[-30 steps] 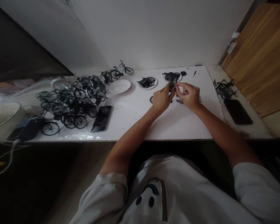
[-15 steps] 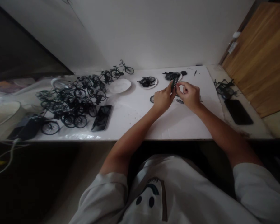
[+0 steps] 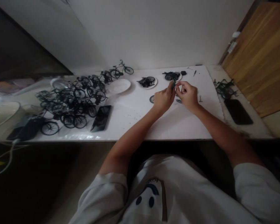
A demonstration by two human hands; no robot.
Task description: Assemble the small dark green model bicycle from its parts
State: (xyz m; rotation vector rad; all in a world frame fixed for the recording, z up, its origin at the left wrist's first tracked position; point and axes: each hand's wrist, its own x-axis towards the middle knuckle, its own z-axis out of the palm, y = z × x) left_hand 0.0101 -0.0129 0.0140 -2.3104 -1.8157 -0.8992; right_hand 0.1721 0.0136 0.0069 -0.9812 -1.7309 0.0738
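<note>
My left hand (image 3: 163, 99) and my right hand (image 3: 188, 95) meet above the white table (image 3: 177, 124), both pinched on a small dark bicycle part (image 3: 174, 83) held between their fingertips. The part is thin and partly hidden by my fingers. Under my hands lie a small wheel (image 3: 151, 99) and other tiny dark pieces (image 3: 178, 101). Just beyond the hands stand two small plates of black parts (image 3: 147, 81) (image 3: 171, 75).
Several finished black model bicycles (image 3: 72, 99) crowd the table's left half, beside an empty white plate (image 3: 119, 86) and a dark phone (image 3: 101, 118). A second phone (image 3: 238, 111) and another bicycle model (image 3: 224, 87) lie at the right by a wooden panel (image 3: 259, 56).
Both hands have shifted slightly and turned the small part between the fingertips; it now stands more upright. Nothing else on the table has moved.
</note>
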